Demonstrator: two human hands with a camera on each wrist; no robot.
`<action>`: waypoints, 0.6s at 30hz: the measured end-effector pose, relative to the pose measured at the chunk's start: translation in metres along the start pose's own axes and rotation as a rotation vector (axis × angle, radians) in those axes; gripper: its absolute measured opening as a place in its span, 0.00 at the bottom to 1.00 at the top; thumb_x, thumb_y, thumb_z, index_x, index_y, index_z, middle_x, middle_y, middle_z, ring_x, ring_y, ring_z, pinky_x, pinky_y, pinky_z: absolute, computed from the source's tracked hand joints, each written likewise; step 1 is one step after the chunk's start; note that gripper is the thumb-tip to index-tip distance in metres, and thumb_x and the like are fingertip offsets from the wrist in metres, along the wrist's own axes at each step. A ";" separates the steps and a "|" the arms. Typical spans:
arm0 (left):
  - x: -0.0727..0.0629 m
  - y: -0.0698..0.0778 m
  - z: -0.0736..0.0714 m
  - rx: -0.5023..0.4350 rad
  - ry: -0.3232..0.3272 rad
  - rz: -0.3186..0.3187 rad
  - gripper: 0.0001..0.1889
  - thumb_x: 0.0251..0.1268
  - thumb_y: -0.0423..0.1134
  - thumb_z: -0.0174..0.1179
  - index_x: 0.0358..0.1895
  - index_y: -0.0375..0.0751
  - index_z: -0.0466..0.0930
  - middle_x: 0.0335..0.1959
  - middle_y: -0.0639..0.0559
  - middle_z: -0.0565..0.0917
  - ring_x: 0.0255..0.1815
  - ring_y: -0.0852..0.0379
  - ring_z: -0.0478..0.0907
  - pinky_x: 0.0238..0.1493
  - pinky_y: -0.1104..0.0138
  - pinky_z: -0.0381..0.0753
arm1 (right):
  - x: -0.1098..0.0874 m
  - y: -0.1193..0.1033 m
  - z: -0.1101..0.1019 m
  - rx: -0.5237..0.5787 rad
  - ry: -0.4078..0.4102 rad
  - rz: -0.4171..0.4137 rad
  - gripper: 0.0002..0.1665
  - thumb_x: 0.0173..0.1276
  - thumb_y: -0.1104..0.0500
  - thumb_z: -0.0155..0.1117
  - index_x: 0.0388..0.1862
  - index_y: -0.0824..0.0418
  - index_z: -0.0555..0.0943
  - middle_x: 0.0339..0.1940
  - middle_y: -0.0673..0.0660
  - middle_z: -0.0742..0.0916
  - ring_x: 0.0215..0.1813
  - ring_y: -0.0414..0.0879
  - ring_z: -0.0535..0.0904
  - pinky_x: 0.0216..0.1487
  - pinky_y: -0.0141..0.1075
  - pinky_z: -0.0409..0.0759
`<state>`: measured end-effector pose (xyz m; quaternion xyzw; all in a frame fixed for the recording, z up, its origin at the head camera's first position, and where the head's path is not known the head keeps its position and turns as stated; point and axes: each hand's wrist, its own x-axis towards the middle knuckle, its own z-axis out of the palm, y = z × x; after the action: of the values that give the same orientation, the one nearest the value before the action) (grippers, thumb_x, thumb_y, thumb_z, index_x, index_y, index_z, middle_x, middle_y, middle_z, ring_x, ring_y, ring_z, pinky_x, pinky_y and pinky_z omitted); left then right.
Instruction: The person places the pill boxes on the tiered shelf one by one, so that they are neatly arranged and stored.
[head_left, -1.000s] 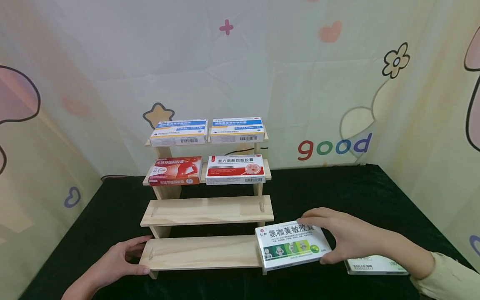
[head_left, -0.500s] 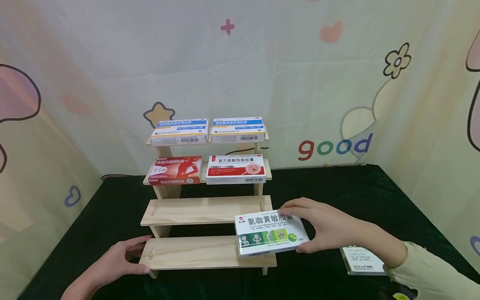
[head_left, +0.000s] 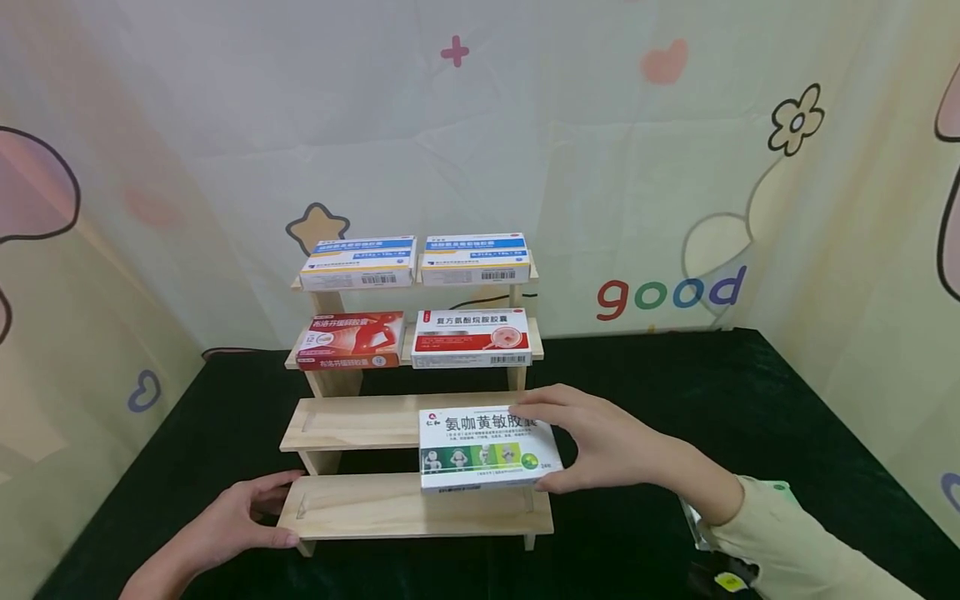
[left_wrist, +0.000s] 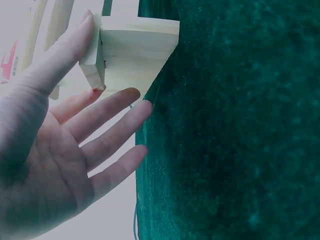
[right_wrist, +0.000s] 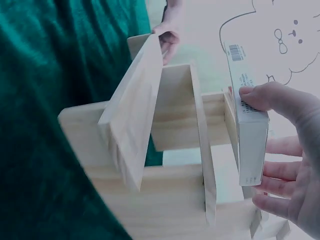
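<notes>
My right hand grips a white and green medicine box by its right end, thumb on the near side and fingers at the far side. The box is held above the right half of the lowest step of a wooden tiered rack. In the right wrist view the thumb presses the box's printed side. My left hand holds the left end of that lowest step between thumb and index finger. In the left wrist view its other fingers extend free of the wood.
Two white and blue medicine boxes lie on the top step. A red box and a white and red box lie on the step below. Another box is mostly hidden behind the right sleeve. Dark green cloth covers the table.
My right hand has carried the white and green box leftward, from beside the rack's right end to over the lowest step. The left hand has stayed at the rack's left end.
</notes>
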<state>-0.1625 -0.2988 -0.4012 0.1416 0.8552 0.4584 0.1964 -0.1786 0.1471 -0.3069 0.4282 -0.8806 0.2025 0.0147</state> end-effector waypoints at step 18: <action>0.001 0.000 0.000 0.011 0.008 -0.013 0.39 0.52 0.39 0.66 0.62 0.20 0.57 0.52 0.28 0.72 0.47 0.41 0.74 0.40 0.56 0.77 | 0.040 -0.017 0.021 0.019 0.053 -0.057 0.40 0.49 0.46 0.70 0.60 0.58 0.71 0.59 0.53 0.73 0.54 0.43 0.68 0.51 0.36 0.73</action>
<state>-0.1634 -0.2983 -0.4014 0.1352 0.8593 0.4530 0.1954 -0.1879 0.0997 -0.3124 0.4476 -0.8655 0.2216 0.0395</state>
